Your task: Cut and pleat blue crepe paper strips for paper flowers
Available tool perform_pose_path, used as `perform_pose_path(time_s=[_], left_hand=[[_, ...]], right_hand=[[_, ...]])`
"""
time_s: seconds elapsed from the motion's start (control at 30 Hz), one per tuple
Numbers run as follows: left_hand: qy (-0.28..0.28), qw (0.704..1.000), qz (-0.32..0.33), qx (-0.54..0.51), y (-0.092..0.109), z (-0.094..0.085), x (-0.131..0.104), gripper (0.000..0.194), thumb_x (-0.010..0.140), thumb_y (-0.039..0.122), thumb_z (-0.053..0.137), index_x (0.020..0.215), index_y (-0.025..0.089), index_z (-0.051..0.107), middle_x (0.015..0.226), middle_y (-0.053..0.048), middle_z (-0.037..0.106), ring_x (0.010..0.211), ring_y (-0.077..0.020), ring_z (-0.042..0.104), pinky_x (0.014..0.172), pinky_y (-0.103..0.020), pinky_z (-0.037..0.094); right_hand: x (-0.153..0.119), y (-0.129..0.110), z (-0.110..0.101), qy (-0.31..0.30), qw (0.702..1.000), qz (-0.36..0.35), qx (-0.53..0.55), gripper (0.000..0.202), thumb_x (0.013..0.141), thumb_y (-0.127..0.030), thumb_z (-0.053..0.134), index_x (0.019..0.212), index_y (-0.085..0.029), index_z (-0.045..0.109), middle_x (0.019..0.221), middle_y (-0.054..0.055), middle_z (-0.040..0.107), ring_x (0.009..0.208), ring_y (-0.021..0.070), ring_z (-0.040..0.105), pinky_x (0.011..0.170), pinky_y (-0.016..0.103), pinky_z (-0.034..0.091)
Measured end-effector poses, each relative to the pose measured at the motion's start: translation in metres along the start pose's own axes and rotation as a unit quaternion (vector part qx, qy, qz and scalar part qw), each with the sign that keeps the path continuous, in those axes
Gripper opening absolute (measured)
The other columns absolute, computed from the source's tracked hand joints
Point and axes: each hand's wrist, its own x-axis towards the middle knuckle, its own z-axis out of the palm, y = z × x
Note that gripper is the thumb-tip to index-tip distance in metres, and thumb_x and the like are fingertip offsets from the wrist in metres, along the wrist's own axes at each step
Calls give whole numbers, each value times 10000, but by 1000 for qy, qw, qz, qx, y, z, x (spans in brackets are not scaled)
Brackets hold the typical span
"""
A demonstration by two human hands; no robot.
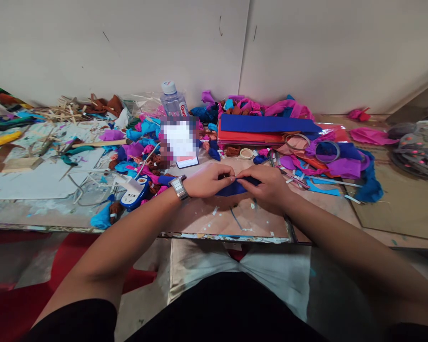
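Note:
My left hand [211,180] and my right hand [266,184] meet above the front part of the table. Both are closed in a pinch, thumbs and index fingers almost touching, on a dark blue strip of crepe paper [231,190]. The strip hangs below the fingertips, and part of it is hidden behind my right hand. Just beyond my hands lie a roll of tape [246,153] and small bunched pieces of blue and brown paper. Scissors [295,177] rest to the right of my right hand.
Behind my hands lies a stack of folded blue paper [269,124] over red sheets. A lit phone [187,162] stands before a water bottle [173,100]. Left are a power strip [134,192] with cables, paper bunches and wooden sticks [66,111]. Coloured scraps [345,164] lie right.

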Motion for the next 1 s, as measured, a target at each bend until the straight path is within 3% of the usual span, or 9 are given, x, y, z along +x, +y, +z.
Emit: perform_pose_path(time_s=[0.37, 0.77, 1.0], left_hand=[[3, 1000, -18, -12, -1, 1, 2, 371, 1020, 429, 461, 829, 147, 607, 734, 17, 527, 686, -118, 455, 652, -263, 350], [4, 1000, 0, -13, -4, 2, 1, 343, 1010, 442, 507, 889, 151, 640, 777, -1, 624, 698, -126, 536, 658, -260, 389], [47, 996, 35, 66, 2, 4, -1, 239, 995, 341, 526, 910, 162, 661, 810, -4, 674, 723, -130, 565, 709, -276, 393]], right_hand=[[0, -1, 0, -7, 1000, -1, 4, 135, 986, -291, 651, 1055, -230, 751, 984, 45, 811, 871, 213, 747, 812, 343, 527], [0, -3, -1, -17, 1000, 11, 23, 133, 980, -289, 633, 1040, -233, 738, 999, 51, 795, 907, 220, 730, 841, 353, 514], [0, -5, -1, -23, 997, 41, 60, 101, 962, -262, 634, 1005, -226, 717, 994, 53, 765, 898, 216, 704, 836, 347, 501]])
